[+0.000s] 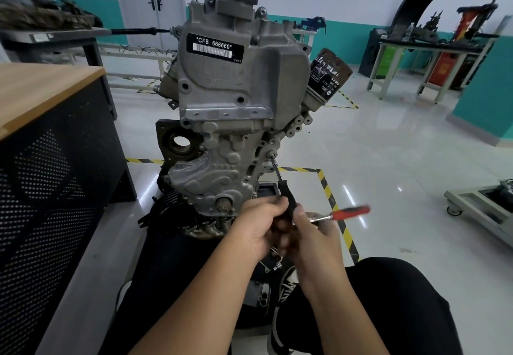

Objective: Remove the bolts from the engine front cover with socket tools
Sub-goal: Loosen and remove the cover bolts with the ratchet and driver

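A grey cast engine front cover stands upright in front of me. A socket driver with a thin metal shaft and black handle runs from a bolt on the cover's right edge down to my hands. My left hand grips the black handle from the left. My right hand curls round the handle's lower end and also holds a ratchet with a red grip, which sticks out to the right and looks blurred.
A black perforated cabinet with a wooden top stands close on the left. An oil filter juts from the engine's upper right. Yellow-black floor tape frames the stand. A wheeled trolley sits at the right. My knee is low right.
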### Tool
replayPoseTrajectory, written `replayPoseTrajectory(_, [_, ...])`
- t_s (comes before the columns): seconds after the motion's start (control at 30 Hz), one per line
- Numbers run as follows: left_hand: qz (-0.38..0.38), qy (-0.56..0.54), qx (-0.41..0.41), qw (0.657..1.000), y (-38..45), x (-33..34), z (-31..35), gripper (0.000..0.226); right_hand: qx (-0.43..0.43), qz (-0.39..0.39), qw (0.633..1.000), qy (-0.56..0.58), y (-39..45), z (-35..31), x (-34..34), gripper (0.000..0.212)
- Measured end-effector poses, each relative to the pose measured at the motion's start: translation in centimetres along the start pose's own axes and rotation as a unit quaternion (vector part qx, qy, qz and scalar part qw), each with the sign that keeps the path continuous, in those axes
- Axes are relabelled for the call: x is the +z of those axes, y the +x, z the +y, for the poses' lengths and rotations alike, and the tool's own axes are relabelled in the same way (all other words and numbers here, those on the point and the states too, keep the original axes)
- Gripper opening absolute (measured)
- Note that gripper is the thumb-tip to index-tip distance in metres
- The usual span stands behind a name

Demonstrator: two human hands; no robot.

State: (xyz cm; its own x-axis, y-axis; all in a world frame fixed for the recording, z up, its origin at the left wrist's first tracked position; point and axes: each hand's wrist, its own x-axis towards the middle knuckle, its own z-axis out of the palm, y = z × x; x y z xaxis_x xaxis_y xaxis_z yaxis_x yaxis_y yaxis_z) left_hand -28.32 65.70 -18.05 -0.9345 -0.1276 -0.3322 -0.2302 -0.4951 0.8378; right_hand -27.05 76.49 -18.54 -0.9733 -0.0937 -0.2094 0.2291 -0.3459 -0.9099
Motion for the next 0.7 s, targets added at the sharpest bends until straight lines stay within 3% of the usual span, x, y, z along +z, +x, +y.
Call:
replayPoseTrajectory(0.07, [0.012,-0.02,0.01,1.0,0.1,0.2,-0.1,0.01,-0.133,0.036,0.969,-0.206,0.3,0.0,-0.2,0.012])
replayPoseTrajectory(0.1, [0.01,-0.024,0.011,1.0,0.2,0.2,-0.1,0.012,-0.152,0.041,0.966,-0.205,0.5,0.1,-0.1,0.013])
replayPoseTrajectory(0.13, [-0.001,-0.025,0.005,1.0,0.1,0.2,0.0,0.017,-0.131,0.033,0.981,-0.136,0.3,0.1,0.2,0.012])
replayPoseTrajectory(0.17, [-0.011,-0.029,-0.004,1.0,0.2,0.1,0.0,0.02,-0.054,0.007,0.998,-0.001,0.2,-0.2,0.4,0.013])
replayPoseTrajectory(0.2, [-0.011,-0.042,-0.01,0.999,0.2,0.1,0.1,0.018,0.039,-0.029,0.985,0.164,-0.1,-0.6,0.6,0.015])
replayPoseTrajectory(0.23, [-0.006,-0.054,-0.009,0.999,0.3,0.0,0.1,0.012,0.117,-0.041,0.945,0.302,-0.2,-0.9,0.7,0.018])
replayPoseTrajectory(0.27, [0.0,-0.061,-0.006,0.998,0.4,-0.1,0.1,0.004,0.161,-0.041,0.913,0.372,-0.2,-1.0,0.6,0.022])
replayPoseTrajectory(0.3, [0.002,-0.055,-0.002,0.998,0.4,-0.2,0.0,0.006,0.166,-0.038,0.917,0.359,-0.1,-0.9,0.5,0.024])
replayPoseTrajectory(0.4, [-0.009,-0.023,0.0,1.0,0.2,0.2,-0.4,0.013,0.01,-0.004,0.999,0.033,0.3,-0.9,-0.3,0.019])
replayPoseTrajectory(0.47, [0.002,-0.034,0.008,0.999,0.3,0.5,-0.7,0.02,-0.123,0.028,0.971,-0.202,1.0,-0.8,-1.1,0.017])
replayPoseTrajectory(0.53, [0.009,-0.042,0.003,0.999,0.2,0.7,-0.9,0.017,-0.175,0.043,0.936,-0.302,1.3,-0.4,-1.4,0.019])
replayPoseTrajectory(0.57, [0.005,-0.039,-0.006,0.999,0.1,0.9,-1.0,0.019,-0.145,0.047,0.953,-0.261,1.2,-0.3,-1.2,0.017])
replayPoseTrajectory(0.63, [-0.009,-0.037,-0.022,0.999,0.0,0.9,-1.0,0.025,0.021,0.009,1.0,0.021,0.5,-0.6,-0.4,0.012])
replayPoseTrajectory(0.7, [0.001,-0.051,-0.016,0.999,0.1,0.9,-0.9,0.022,0.155,-0.011,0.948,0.278,0.3,-1.1,-0.2,0.013])
